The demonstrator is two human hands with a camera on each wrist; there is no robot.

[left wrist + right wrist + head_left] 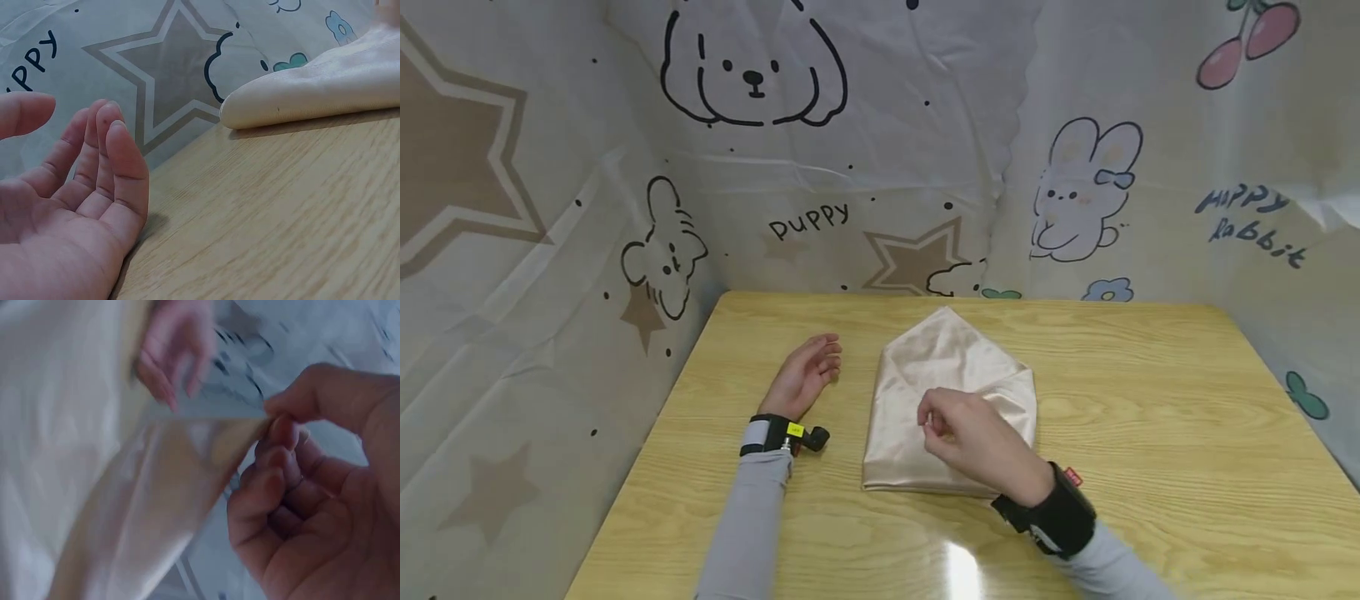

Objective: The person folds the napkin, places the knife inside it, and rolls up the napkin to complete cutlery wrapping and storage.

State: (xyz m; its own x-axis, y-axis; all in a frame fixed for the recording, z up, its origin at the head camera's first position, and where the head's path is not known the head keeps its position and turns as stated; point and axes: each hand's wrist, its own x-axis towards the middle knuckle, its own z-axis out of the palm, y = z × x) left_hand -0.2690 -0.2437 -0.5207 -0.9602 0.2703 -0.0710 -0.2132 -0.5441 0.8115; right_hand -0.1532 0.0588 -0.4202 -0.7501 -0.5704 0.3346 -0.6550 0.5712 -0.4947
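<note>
A shiny cream satin cloth lies folded on the table, its far end forming a point. Between thumb and index finger, my right hand pinches a corner of it; the right wrist view shows the satin cloth stretched from that pinch, and the other fingers of the right hand curled. To the left of the cloth, my left hand rests on its side on the table, apart from the cloth. The left wrist view shows the palm of the left hand holding nothing, its fingers loosely bent.
The wooden table has a light yellow grain. A pale printed curtain hangs behind it and along both sides. Dark straps with small devices, such as the wristband, are worn on both wrists.
</note>
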